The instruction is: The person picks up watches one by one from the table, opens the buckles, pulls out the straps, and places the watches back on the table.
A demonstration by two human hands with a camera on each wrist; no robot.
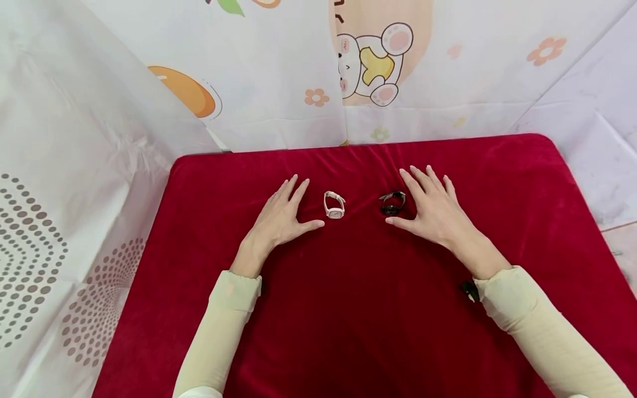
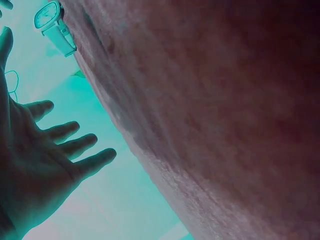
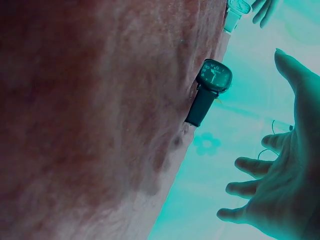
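Observation:
Two wristwatches lie side by side on a red velvet cloth (image 1: 358, 309). The white watch (image 1: 334, 205) (image 2: 50, 22) (image 3: 236, 10) is just right of my left hand (image 1: 286, 213) (image 2: 45, 155), whose fingers are spread flat on the cloth with the thumb pointing at the watch. The black watch (image 1: 392, 203) (image 3: 210, 90) lies just left of my right hand (image 1: 430, 204) (image 3: 277, 175), also flat with spread fingers, its index finger and thumb close beside the watch. Neither hand holds anything.
The red cloth covers a table with rounded far corners. A white printed sheet (image 1: 278, 83) with a bear, flowers and dots hangs behind and on the left. Cream sleeves (image 1: 224, 326) cover both forearms.

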